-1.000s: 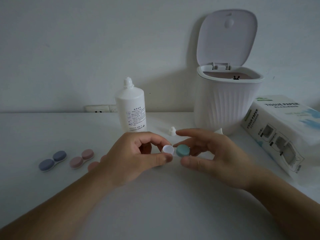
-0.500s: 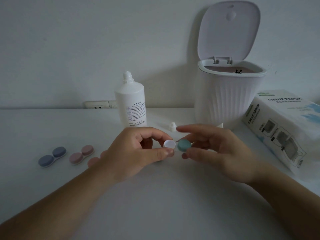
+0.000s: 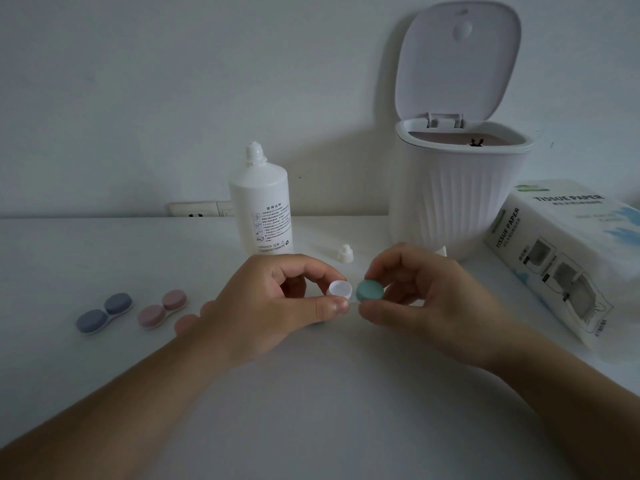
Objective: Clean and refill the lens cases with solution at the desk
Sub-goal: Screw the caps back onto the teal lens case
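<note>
At the centre of the frame, the left hand (image 3: 273,299) pinched the open white well of a lens case (image 3: 340,289) between thumb and curled index finger. The right hand (image 3: 426,299) gripped the case's teal cap (image 3: 370,290), thumb below and fingers curled above. The two parts sat just beside each other, held above the desk (image 3: 311,393); whether the cap was seated on its own well could not be determined.

The desk was a plain white surface filling the lower two thirds of the frame. At centre left lay a pink lens case (image 3: 162,308) and, further left, a blue lens case (image 3: 104,312), both capped and flat on the desk, near each other but apart.

Behind the hands, the solution bottle (image 3: 260,216) stood upright with its nozzle bare. Its small white cap (image 3: 345,253) stood on the desk to the right of it. A ribbed white bin (image 3: 457,199) stood at upper right with its lid (image 3: 457,57) raised. A tissue paper pack (image 3: 568,251) lay at the right edge.

A pale, bare wall (image 3: 173,81) filled the upper frame, meeting the desk at a wall socket (image 3: 201,208) left of the bottle. Lighting was dim.
</note>
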### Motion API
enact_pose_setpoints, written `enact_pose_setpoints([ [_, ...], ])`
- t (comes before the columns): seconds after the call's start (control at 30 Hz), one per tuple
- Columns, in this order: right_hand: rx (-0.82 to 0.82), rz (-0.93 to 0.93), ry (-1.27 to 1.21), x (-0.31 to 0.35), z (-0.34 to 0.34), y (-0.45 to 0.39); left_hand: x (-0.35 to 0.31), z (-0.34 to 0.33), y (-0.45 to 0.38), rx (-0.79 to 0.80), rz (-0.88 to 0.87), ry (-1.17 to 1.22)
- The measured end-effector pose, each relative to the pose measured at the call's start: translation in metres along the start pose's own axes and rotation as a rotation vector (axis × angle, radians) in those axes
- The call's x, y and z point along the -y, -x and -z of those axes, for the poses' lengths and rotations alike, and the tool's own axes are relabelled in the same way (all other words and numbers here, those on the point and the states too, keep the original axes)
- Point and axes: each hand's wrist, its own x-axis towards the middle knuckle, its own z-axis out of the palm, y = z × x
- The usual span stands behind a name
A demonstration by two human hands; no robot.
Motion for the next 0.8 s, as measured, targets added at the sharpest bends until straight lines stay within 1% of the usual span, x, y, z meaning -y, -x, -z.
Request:
enact_pose_setpoints([
  [0.07,0.023,-0.014,0.003,0.0011,-0.0005,0.0006,-0.0001,-0.0002,0.0002,0.001,0.002,-0.010],
  [0.17,0.081,0.017,0.000,0.0022,0.0025,0.0020,-0.0001,0.0013,-0.0001,-0.003,0.004,-0.010],
  [0.27,0.039,0.028,-0.002,0.0003,0.0037,0.0013,-0.0002,0.0024,-0.0003,-0.005,0.001,-0.001],
  [0.43,-0.009,-0.009,0.011,-0.0004,-0.0002,-0.0008,-0.0009,0.0002,0.0002,0.009,-0.001,-0.005],
  [0.57,0.073,-0.011,-0.022,0.0005,0.0029,0.0002,-0.0003,0.0011,-0.0006,0.004,0.003,0.009],
  [0.73,-0.020,-0.006,-0.016,0.0006,-0.0012,-0.0006,-0.0003,0.0000,0.0003,0.000,-0.005,0.008],
  [0.8,-0.018,-0.024,-0.018,0.0010,-0.0010,-0.0009,-0.0005,-0.0007,0.0003,0.004,-0.004,0.004],
])
